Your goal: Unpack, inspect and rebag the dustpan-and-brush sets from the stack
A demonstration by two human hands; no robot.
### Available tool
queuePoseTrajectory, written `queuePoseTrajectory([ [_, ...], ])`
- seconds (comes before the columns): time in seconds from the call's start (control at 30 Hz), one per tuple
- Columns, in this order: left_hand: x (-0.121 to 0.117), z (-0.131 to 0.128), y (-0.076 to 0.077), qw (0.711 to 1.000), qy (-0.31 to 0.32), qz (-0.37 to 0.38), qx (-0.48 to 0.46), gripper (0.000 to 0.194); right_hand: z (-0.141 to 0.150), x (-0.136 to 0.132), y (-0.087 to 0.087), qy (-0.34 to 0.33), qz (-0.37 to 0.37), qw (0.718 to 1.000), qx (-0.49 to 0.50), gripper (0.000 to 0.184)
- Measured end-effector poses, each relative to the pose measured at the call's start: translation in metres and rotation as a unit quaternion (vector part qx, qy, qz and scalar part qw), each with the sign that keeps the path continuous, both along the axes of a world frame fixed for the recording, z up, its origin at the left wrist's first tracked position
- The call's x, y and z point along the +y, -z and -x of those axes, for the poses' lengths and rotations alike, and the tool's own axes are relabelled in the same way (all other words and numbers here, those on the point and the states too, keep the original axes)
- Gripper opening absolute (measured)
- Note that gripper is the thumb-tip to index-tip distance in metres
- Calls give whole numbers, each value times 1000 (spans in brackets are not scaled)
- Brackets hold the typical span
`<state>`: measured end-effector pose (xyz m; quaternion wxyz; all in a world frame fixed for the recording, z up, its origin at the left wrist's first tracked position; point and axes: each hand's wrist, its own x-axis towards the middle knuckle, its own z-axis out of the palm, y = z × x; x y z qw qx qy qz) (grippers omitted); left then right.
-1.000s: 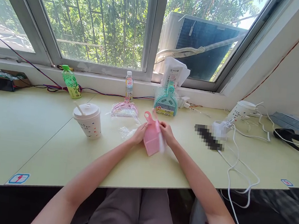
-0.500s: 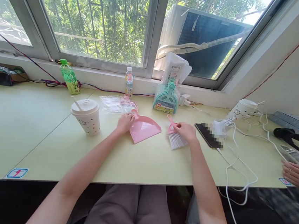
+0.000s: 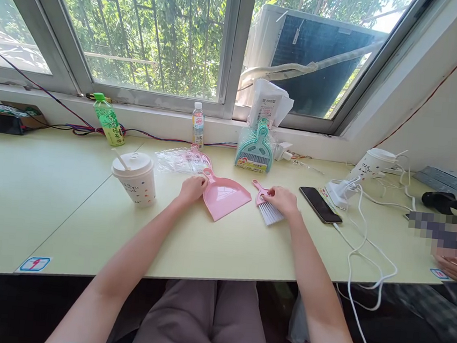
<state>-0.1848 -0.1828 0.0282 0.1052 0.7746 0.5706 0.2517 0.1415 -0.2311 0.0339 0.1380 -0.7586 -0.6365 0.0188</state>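
Observation:
A pink dustpan (image 3: pixel 228 197) lies flat on the table, its wide edge toward the lower right. My left hand (image 3: pixel 193 189) is closed at its left side, by the base of the handle; the fingertips are partly hidden. To the right of the dustpan is a small pink brush (image 3: pixel 269 214) with white bristles. My right hand (image 3: pixel 282 200) pinches the brush at its head, with the handle pointing up and to the left. A gap of bare table separates brush and dustpan. Behind the dustpan lies clear plastic packaging (image 3: pixel 177 160) with pink pieces in it.
A lidded paper cup (image 3: pixel 135 181) stands left of my left hand. Bagged green brush sets (image 3: pixel 256 150) and a small bottle (image 3: pixel 198 125) stand by the window. At right are a phone (image 3: pixel 320 204), a power strip (image 3: pixel 337 194), white cables and another person's hand (image 3: pixel 456 266).
The brush has turned a little, its handle end swinging left, and my right hand has shifted slightly left with it. The dustpan stays nearly in place under my left hand.

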Motion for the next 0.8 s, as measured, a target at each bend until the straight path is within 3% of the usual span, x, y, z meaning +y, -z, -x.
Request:
queuePoseTrajectory([
  [0.1, -12, -14, -1, 989, 144, 12, -32, 41, -9, 0, -4, 12, -14, 1000, 4, 27],
  [0.17, -22, -25, -2, 971, 235, 19, -37, 39, -21, 0, -10, 15, -67, 998, 15, 24],
  [0.23, -30, -33, -2, 960, 278, -7, -22, 33, -29, -2, -18, -6, -134, 990, 50, 23],
  [0.33, -32, -36, -1, 959, 258, -118, 3, 23, -22, -5, -27, -105, -184, 973, 95, 21],
  [0.43, -26, -29, 2, 950, 222, -216, 27, 19, 7, -6, -27, -226, -163, 959, 44, 15],
  [0.5, -21, -24, 3, 941, 220, -252, 50, 27, 29, -5, -22, -271, -144, 952, -5, 13],
  [0.6, -17, -22, 5, 926, 247, -267, 96, 40, 49, -1, -12, -301, -127, 945, -25, 13],
  [0.8, -19, -26, 5, 900, 327, -248, 148, 38, 54, 2, 0, -346, -123, 929, 47, 13],
])
